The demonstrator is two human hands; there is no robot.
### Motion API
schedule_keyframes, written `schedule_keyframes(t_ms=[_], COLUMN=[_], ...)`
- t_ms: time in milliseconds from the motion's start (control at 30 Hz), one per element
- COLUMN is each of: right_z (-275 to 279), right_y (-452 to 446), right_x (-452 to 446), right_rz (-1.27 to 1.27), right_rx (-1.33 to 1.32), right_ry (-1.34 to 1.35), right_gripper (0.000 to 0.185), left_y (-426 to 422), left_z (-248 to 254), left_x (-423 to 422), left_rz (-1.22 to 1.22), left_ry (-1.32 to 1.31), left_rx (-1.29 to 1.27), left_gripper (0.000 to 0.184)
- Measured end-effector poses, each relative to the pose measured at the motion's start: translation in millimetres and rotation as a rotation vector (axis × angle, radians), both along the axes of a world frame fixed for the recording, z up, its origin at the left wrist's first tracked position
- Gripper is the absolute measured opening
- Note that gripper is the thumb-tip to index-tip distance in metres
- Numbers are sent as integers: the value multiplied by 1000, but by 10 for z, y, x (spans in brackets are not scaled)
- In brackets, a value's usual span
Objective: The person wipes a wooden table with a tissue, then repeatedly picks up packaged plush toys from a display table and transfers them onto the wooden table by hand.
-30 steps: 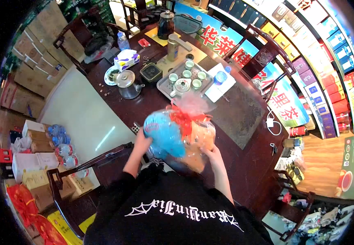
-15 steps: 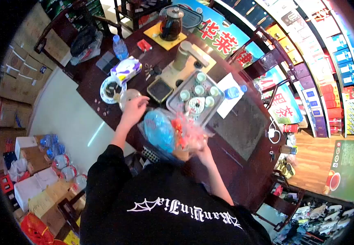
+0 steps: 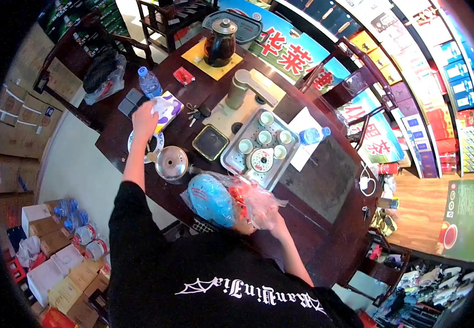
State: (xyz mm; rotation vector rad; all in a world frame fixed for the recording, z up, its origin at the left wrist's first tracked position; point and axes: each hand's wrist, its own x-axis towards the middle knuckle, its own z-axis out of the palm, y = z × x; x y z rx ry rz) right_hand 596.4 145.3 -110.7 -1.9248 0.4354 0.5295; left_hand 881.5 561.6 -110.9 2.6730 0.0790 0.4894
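My left hand is at the near end of a purple-and-white tissue pack, its fingers drawn together. Whatever they pinch is hidden. Below that hand sits a blue-and-white bowl, partly covered by my wrist. My right hand grips a crinkled clear plastic bag with red parts. Against this bag lies a blue plastic-wrapped bundle; its contents cannot be made out. A round lidded pot with a side handle stands between my hands, touched by neither.
On the dark table are a metal tray with several cups, a black square dish, keys, a water bottle and a dark kettle. Another bottle lies on white paper. Chairs stand around.
My left hand has moved from the round pot up and left to the tissue pack, uncovering the pot. My right hand stays on the plastic bag. The whole view has shifted slightly.
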Motion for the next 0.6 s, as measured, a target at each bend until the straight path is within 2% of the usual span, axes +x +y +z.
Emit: schedule_keyframes(t_ms=[67,100,133,200,233,300,467,533,600], right_z=[-67,-5,60,171,201,149,-13,219,188], right_y=[-29,9,41,58,52,14,-97,-73,-111], right_x=[-69,-32,-39,-40,-62,-142,-440,-539,-715], right_rz=[-2,42,80,102,135,116,101,88,62], right_rx=[2,-56,-113,-120,-130,-109,-47,-60,-22], right_ry=[4,-44,-87,-36,15,35,14,18,35], right_gripper=[56,57,58,59,61,62,68,71,74], left_y=[96,98,89,48,23,-20,17,-176,-254], left_z=[-79,-2,75,233,269,351,331,658,704], left_x=[-63,-33,-16,-21,-38,-37,133,77,111], left_rz=[-177,-177,-186,-242,-249,-291,-276,-211,-298], left_ry=[243,178,-9,-102,-105,-63,57,59,48], left_rx=[-70,-88,-141,-181,-176,-351,-393,-728,-617], left_gripper=[37,35,32,33,33,35,43,43,41])
